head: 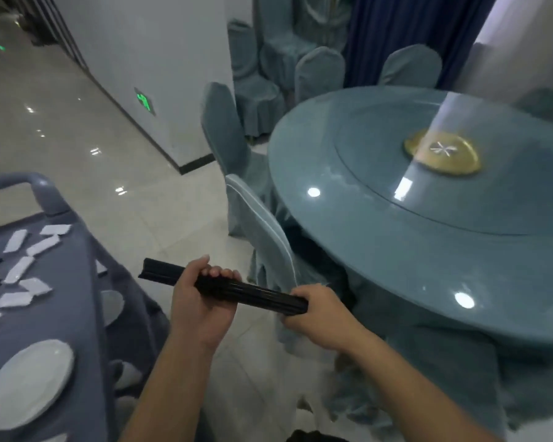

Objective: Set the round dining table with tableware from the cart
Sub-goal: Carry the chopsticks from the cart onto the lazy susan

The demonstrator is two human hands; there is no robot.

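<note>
Both hands grip a bundle of black chopsticks [224,290] in the air between the cart [87,282] and the round table [380,256]: the left hand [200,309] wraps its middle, the right hand [318,314] its end. If either grip slackens, sticks could slide out onto the floor [160,199]; the chair [262,231] blocks the direct path.

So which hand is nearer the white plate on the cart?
Left. The left hand grips the black bundle just right of the cart, closer to the plate. The right hand holds the bundle's far end, toward the table.
</note>
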